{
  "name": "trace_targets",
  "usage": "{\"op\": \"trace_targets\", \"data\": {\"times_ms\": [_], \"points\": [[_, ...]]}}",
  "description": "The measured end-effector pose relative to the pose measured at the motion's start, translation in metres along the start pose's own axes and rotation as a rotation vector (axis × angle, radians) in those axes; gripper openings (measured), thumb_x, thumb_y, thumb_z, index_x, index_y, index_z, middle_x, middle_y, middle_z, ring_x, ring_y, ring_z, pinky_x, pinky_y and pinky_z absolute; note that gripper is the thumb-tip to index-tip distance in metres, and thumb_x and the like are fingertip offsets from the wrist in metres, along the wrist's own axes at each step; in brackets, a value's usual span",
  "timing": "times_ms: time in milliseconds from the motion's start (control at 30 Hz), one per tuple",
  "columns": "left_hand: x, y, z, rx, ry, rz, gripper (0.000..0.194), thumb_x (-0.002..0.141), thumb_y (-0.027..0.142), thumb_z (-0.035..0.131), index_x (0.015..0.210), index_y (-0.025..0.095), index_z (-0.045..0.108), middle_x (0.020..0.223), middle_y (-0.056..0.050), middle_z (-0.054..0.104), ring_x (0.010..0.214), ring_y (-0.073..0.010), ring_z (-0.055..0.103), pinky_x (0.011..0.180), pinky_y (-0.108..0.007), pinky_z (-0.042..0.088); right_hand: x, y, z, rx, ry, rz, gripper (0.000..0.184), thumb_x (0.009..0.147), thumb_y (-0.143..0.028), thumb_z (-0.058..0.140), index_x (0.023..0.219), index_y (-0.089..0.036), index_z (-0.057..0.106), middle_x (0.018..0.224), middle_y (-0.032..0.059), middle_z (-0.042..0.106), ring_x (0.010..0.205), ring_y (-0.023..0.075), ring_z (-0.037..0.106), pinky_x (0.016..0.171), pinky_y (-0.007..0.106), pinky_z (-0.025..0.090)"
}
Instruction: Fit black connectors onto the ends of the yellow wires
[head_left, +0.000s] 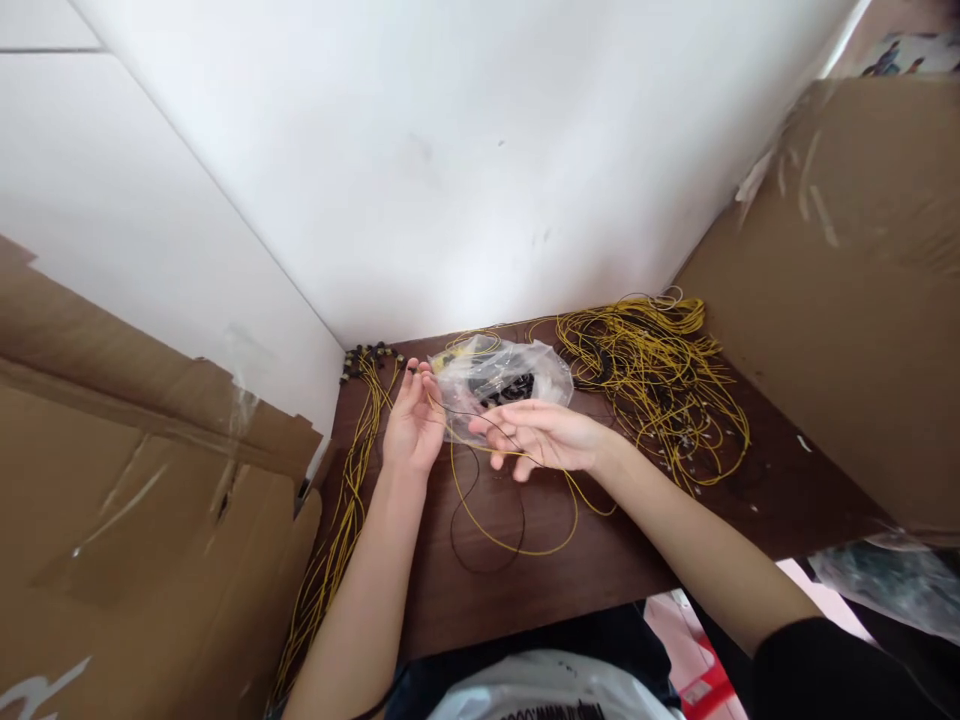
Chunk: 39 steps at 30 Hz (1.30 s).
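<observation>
My left hand has its fingertips closed on the end of a thin wire pair, one yellow and one black, with a small dark piece at the tip. From there the yellow wire and the black wire loop down over the table. My right hand is stretched out to the right of the left one, palm partly up and fingers loosely apart. Both wires run across its fingers without a visible firm grip. Behind the hands lies a clear plastic bag with black parts inside.
A big tangle of yellow and black wires lies at the right of the brown table. Wires with dark ends run along the left edge. Cardboard flanks the left, a cardboard sheet the right, a white wall the back.
</observation>
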<state>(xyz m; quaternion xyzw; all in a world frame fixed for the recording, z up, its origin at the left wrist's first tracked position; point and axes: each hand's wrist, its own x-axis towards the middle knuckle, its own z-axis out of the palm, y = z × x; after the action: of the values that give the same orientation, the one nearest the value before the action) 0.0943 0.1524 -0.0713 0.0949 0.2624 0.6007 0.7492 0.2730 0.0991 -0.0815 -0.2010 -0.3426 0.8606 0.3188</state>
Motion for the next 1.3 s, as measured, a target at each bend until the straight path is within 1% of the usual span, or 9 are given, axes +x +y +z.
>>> {"op": "trace_targets", "data": {"times_ms": [100,267,367,467,567,700,767,967,1300], "points": [[0.002,0.005,-0.003,-0.123,-0.024,-0.082,0.033,0.093,0.004,0.029,0.087,0.011,0.061,0.082,-0.004,0.064,0.072,-0.0006,0.062,0.068,-0.004,0.051,-0.002,-0.003,0.003,-0.099,0.016,0.059,0.031,0.089,-0.032,0.052,0.107,-0.009,0.062,0.089,0.0081,0.062,0.06,0.0078,0.063,0.03,0.009,0.035],[0.004,0.022,-0.008,-0.103,-0.052,0.048,0.03,0.091,0.002,0.033,0.083,0.013,0.059,0.079,-0.003,0.063,0.072,-0.0011,0.062,0.065,-0.004,0.053,-0.025,-0.023,0.003,-0.266,0.128,-0.043,0.034,0.087,-0.032,0.055,0.117,-0.018,0.058,0.118,0.0135,0.058,0.053,0.0033,0.057,0.026,0.01,0.021],[0.005,0.039,-0.007,-0.062,-0.069,0.17,0.028,0.089,-0.001,0.037,0.08,0.013,0.059,0.078,-0.001,0.062,0.071,-0.0002,0.061,0.067,-0.004,0.052,-0.038,-0.034,-0.006,-0.371,0.2,-0.048,0.038,0.086,-0.032,0.057,0.121,-0.017,0.056,0.089,0.009,0.067,0.044,0.0029,0.049,0.026,0.011,0.017],[0.006,0.057,0.001,0.019,-0.051,0.275,0.027,0.087,-0.002,0.039,0.078,0.013,0.059,0.078,-0.001,0.062,0.068,0.0003,0.059,0.066,-0.004,0.05,-0.045,-0.04,-0.015,-0.474,0.202,-0.028,0.033,0.087,-0.034,0.055,0.108,-0.01,0.063,0.063,0.0027,0.062,0.033,0.0002,0.031,0.027,0.012,0.011],[0.014,0.072,0.014,0.284,0.01,0.452,0.019,0.081,-0.001,0.048,0.082,0.015,0.058,0.078,0.0,0.062,0.063,-0.0021,0.059,0.057,-0.008,0.048,-0.051,-0.041,-0.021,-0.519,0.111,-0.041,0.033,0.087,-0.035,0.054,0.097,-0.006,0.066,0.063,0.0041,0.062,0.031,-0.0003,0.029,0.027,0.014,0.012],[0.041,0.087,0.021,0.906,0.106,0.87,0.025,0.074,0.005,0.053,0.097,0.014,0.057,0.089,-0.004,0.063,0.061,-0.0078,0.06,0.05,-0.017,0.047,-0.062,-0.042,-0.025,-0.558,-0.03,-0.049,0.038,0.087,-0.04,0.053,0.095,-0.006,0.067,0.048,-0.0013,0.054,0.028,0.0003,0.025,0.029,0.016,0.014],[0.059,0.092,0.015,1.23,0.142,0.95,0.032,0.074,0.005,0.05,0.105,0.015,0.056,0.092,-0.005,0.063,0.061,-0.0095,0.06,0.053,-0.02,0.048,-0.067,-0.042,-0.025,-0.586,-0.084,-0.082,0.042,0.086,-0.045,0.053,0.09,-0.006,0.069,0.042,-0.0034,0.048,0.028,0.0003,0.024,0.03,0.016,0.014],[0.095,0.094,-0.019,1.826,0.223,0.79,0.033,0.073,0.007,0.056,0.105,0.014,0.06,0.087,-0.006,0.068,0.081,-0.0177,0.064,0.081,-0.03,0.049,-0.059,-0.039,-0.019,-0.631,-0.13,-0.047,0.045,0.087,-0.046,0.051,0.093,-0.004,0.068,0.043,-0.0052,0.043,0.03,0.0013,0.025,0.032,0.017,0.015],[0.111,0.086,-0.027,1.915,0.324,0.706,0.053,0.069,0.009,0.06,0.121,0.016,0.048,0.084,-0.005,0.068,0.082,-0.0188,0.062,0.083,-0.03,0.045,-0.041,-0.03,0.0,-0.65,-0.279,0.052,0.041,0.09,-0.039,0.047,0.104,-0.005,0.064,0.054,-0.0029,0.051,0.039,0.0035,0.04,0.037,0.016,0.032]]}}
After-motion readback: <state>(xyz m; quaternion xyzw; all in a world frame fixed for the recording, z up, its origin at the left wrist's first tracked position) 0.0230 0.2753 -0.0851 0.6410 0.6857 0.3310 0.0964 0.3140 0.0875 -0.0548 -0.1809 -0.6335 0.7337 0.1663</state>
